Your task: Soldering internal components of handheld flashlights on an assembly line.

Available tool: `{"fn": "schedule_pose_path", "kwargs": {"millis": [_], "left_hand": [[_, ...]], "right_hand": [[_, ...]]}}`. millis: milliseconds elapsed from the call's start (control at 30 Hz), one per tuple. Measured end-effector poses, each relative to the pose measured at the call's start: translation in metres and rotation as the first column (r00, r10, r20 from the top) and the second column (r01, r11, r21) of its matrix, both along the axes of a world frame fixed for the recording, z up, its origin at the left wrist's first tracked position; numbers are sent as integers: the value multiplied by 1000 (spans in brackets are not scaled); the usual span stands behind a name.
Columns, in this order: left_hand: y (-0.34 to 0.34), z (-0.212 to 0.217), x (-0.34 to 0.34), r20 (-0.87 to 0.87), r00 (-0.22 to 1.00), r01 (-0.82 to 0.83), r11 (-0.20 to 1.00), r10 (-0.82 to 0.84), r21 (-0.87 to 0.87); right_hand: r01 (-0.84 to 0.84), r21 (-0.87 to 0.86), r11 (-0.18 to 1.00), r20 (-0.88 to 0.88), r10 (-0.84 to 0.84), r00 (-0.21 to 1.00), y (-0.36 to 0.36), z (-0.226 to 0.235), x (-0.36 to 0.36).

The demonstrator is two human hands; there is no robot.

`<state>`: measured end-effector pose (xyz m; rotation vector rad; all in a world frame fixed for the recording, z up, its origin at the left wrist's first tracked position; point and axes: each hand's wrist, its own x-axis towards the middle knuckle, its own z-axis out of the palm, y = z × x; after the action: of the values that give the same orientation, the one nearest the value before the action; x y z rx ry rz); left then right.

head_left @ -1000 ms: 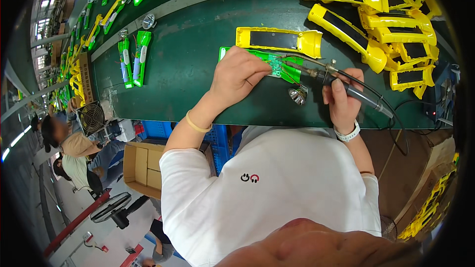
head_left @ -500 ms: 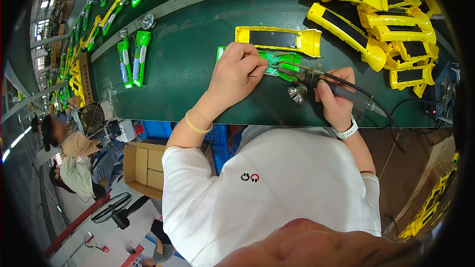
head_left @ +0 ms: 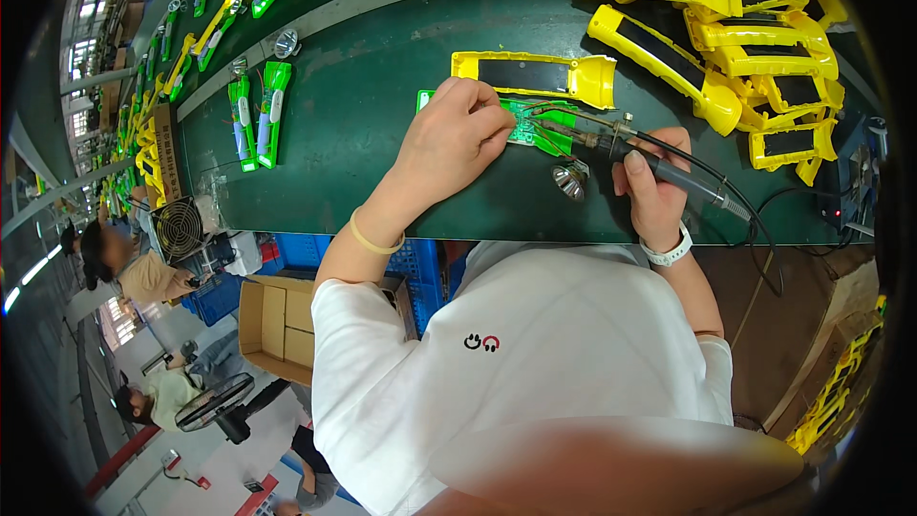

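My right hand (head_left: 659, 201) grips a soldering iron (head_left: 690, 182) with a thin metal feed tube fixed along it. Its tip points left, over the circuit board (head_left: 524, 124) in a green plastic housing (head_left: 558, 139). My left hand (head_left: 452, 139) is closed in a pinch over the left part of that housing; whatever its fingertips hold is hidden. Just below the board lies a silvery lamp reflector (head_left: 570, 182), close to the iron's front end. Behind the housing rests a yellow casing half (head_left: 594, 83) with a black panel.
A heap of yellow casings (head_left: 764, 53) covers the right back of the green table (head_left: 353, 134). Left of me lie two green housings (head_left: 271, 119) with wires. The iron's cable runs toward a dark box with a red light (head_left: 845, 210). Beyond a metal rail (head_left: 382, 5) lie more lamp parts.
The iron and my right hand have shifted slightly, with the tip still over the board. My left hand has moved only a little. In the background, a person has changed position.
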<state>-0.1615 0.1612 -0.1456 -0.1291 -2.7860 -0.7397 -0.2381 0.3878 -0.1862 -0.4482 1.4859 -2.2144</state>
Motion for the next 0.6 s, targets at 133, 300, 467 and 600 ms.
{"fn": "schedule_pose_path", "kwargs": {"millis": [133, 300, 467, 600], "left_hand": [[-1, 1, -1, 25, 999, 34, 998, -33, -47], [-8, 17, 6, -143, 978, -169, 976, 149, -139], [-6, 25, 34, 170, 903, -372, 917, 394, -148], [-5, 10, 30, 270, 933, -339, 834, 238, 435]], "right_hand": [[-2, 17, 1000, -13, 2, 1000, 1, 1, 0], [20, 33, 999, -52, -18, 999, 3, -3, -1], [4, -8, 1000, 50, -4, 999, 5, 2, -1], [13, 49, 999, 56, -16, 998, 7, 1, 1]]}}
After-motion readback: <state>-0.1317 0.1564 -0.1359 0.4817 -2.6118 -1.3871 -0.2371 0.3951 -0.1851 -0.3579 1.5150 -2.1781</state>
